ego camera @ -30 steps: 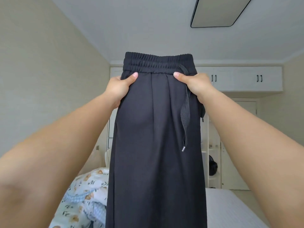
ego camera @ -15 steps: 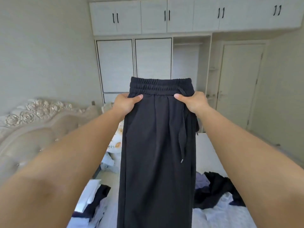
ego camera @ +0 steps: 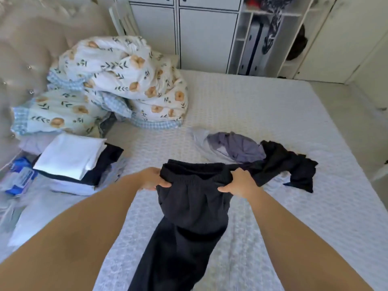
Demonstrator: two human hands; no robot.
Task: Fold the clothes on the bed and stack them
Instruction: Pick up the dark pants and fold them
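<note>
White wardrobe (ego camera: 206,36) behind, tufted beige headboard (ego camera: 27,49) at left

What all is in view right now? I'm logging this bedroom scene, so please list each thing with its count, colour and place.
trousers: one, black, held by the waistband over the near middle of the bed
bed: one, white quilted surface, fills the middle
unfolded clothes: one loose heap, grey, lilac and black, right of the trousers
folded stack: one, white on top of dark and pale pieces, left side
duvet: one bundle, white floral with blue check, far left
headboard: one, beige tufted, left edge
wardrobe: one, white, behind the bed
left hand: grips the waistband
right hand: grips the waistband
</note>
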